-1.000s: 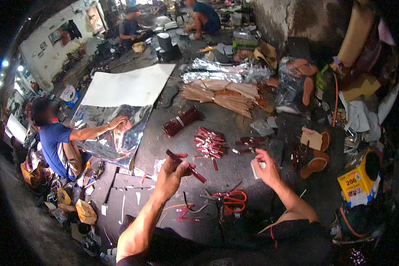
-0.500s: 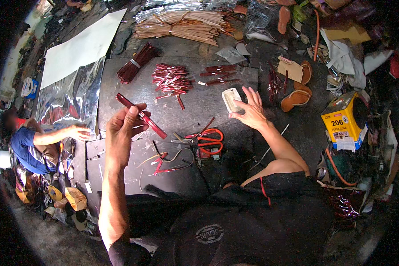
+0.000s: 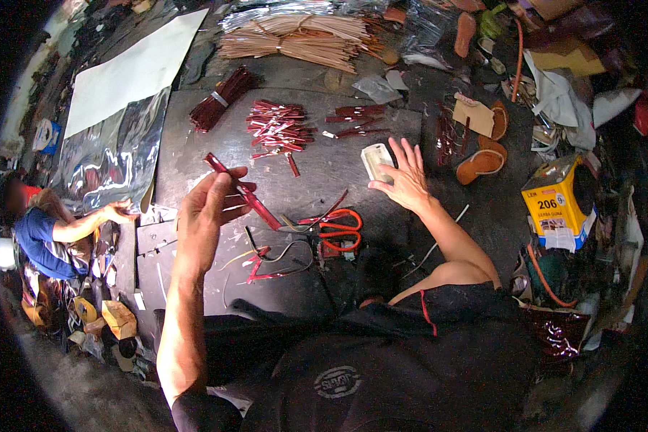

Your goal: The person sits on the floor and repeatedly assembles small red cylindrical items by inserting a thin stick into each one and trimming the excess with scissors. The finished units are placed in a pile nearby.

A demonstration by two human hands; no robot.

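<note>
Pinched between thumb and fingers, a glossy dark red strip (image 3: 261,209) slants down to the right from my left hand (image 3: 207,205). My right hand (image 3: 409,178) has its fingers spread over the right edge of a small whitish box (image 3: 375,161); the thumb overlaps it, and I cannot tell whether it presses on it. Below and between the hands lie orange-handled scissors (image 3: 340,230), beside loose red and pale strips (image 3: 266,270). Farther off are a loose pile of short red strips (image 3: 277,126), a banded dark red bundle (image 3: 223,99) and a few red strips (image 3: 356,115).
Tan strips (image 3: 295,39) lie bundled at the far side. At left, another person's hand (image 3: 119,212) touches a shiny sheet (image 3: 111,158). Sandals (image 3: 481,162) and a piece of cardboard (image 3: 474,115) lie right, near a yellow box (image 3: 552,201). Scraps crowd the right side.
My left hand has shifted slightly right with the red strip, which now points more steeply down. My right hand has barely moved. The other person's hand has moved a little left.
</note>
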